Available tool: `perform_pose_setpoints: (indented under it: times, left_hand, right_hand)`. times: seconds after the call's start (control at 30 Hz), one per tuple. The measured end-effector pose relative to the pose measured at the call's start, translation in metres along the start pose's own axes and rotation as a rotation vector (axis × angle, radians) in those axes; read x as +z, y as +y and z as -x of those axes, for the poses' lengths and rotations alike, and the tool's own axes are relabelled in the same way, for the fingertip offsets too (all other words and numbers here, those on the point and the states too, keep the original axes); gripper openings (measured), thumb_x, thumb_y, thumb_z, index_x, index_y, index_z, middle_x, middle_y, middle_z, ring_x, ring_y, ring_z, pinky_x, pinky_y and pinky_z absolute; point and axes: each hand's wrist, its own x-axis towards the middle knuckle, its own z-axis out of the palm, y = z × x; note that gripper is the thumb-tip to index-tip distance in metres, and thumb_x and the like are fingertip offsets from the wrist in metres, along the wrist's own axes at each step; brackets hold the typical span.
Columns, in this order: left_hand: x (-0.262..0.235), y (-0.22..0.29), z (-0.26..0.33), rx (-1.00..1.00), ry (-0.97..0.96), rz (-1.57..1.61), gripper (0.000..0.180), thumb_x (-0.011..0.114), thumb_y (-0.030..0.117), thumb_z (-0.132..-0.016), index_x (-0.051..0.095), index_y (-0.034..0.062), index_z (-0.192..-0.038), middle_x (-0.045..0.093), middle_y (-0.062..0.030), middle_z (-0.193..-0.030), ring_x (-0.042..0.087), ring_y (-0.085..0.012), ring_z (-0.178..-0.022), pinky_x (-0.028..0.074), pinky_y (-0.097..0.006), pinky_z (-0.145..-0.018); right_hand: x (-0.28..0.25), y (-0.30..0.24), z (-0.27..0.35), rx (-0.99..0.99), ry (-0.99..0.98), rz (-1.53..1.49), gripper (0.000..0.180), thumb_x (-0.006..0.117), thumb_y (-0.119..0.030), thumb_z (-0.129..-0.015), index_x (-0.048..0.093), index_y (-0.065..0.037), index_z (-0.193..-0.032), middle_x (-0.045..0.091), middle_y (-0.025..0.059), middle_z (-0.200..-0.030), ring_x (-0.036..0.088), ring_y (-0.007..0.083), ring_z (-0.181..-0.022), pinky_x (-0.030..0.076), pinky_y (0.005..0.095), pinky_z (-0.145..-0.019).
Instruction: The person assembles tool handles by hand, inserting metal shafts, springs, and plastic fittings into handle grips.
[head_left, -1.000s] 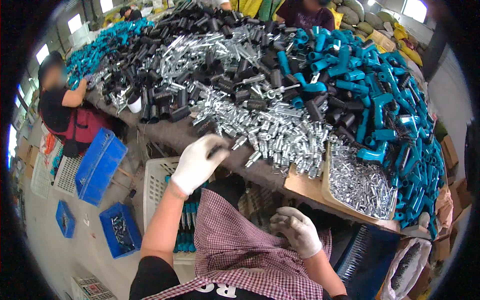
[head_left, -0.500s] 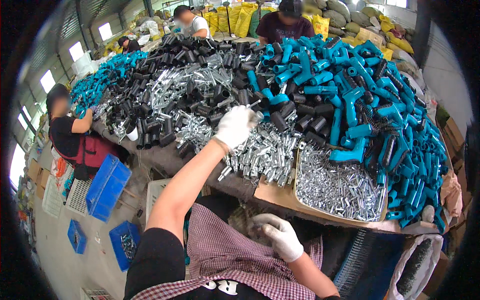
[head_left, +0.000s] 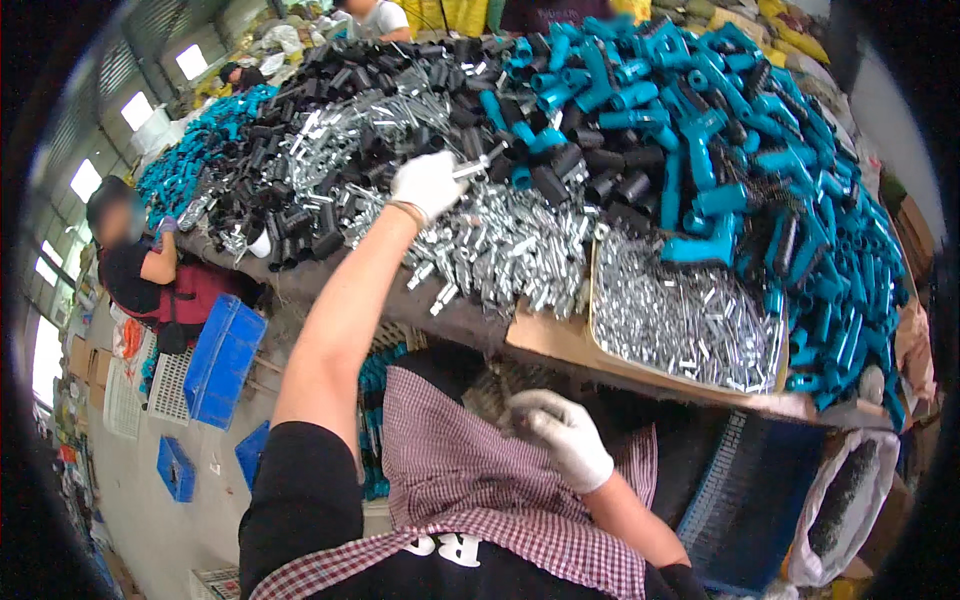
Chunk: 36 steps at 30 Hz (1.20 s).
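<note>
My left hand (head_left: 428, 187), in a white glove, is stretched out over the heap, its fingers closed on a slim silver metal rod (head_left: 487, 158) that sticks out to the right. Below it spreads a pile of short silver metal cylinders (head_left: 515, 250). Longer silver rods (head_left: 365, 135) lie behind, among black tubes (head_left: 330, 230). In front of my apron hangs my right hand (head_left: 565, 440), also gloved, with curled fingers and dark-stained tips. Whether anything is pinched in it I cannot make out.
A cardboard tray (head_left: 600, 355) of small metal pins stands at the table's front edge. Teal drill-shaped housings (head_left: 700, 150) are heaped at right. A white sack (head_left: 835, 510) is at lower right, blue crates (head_left: 225, 365) at left. A co-worker (head_left: 135, 250) works at the far left.
My left hand has drawn left, and the silver rod now shows clearly beyond its fingers. The view has tilted downward. My right hand keeps almost the same pose.
</note>
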Motion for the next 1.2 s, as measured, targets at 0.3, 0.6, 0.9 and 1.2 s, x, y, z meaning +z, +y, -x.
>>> perform_pose_setpoints:
  times: [0.3,0.6,0.9,1.2]
  left_hand:
    - [-0.038,0.085,0.218,0.151,-0.143,1.014,0.023,0.070,0.014,-0.081,0.065,0.0004,-0.099,0.067,-0.0088,-0.083,0.063,-0.0136,-0.079,0.051,-0.031,-0.075]
    - [-0.037,0.086,0.265,0.210,-0.335,0.646,0.046,0.080,0.028,-0.075,0.061,0.0080,-0.112,0.068,-0.0135,-0.089,0.070,-0.0284,-0.081,0.054,-0.035,-0.070]
    - [-0.095,0.111,0.244,0.586,0.095,0.465,0.066,0.083,0.020,-0.060,0.059,0.0026,-0.120,0.060,-0.0160,-0.111,0.062,-0.0295,-0.101,0.053,-0.035,-0.082]
    - [-0.061,0.102,0.276,0.199,0.061,1.311,0.059,0.079,0.050,-0.072,0.065,0.0003,-0.100,0.062,-0.0149,-0.101,0.063,-0.0275,-0.092,0.049,-0.036,-0.082]
  right_hand:
    - [-0.003,0.000,-0.001,-0.220,0.204,-0.097,0.067,0.064,-0.044,-0.092,0.047,0.005,-0.134,0.065,0.0112,-0.109,0.061,0.0169,-0.095,0.049,0.0297,-0.086]
    - [-0.012,-0.005,0.029,-0.155,0.276,0.349,0.043,0.068,-0.031,-0.089,0.061,0.003,-0.114,0.065,0.0073,-0.095,0.060,0.0129,-0.077,0.050,0.0271,-0.071]
    - [-0.014,0.001,0.029,-0.008,0.070,0.001,0.065,0.070,-0.055,-0.083,0.060,0.003,-0.111,0.062,0.0063,-0.083,0.056,0.0100,-0.068,0.046,0.0251,-0.058]
    - [-0.009,-0.071,-0.001,-0.424,-0.044,1.118,0.040,0.059,-0.042,-0.091,0.067,-0.006,-0.104,0.066,0.0151,-0.097,0.064,0.0311,-0.093,0.050,0.0411,-0.085]
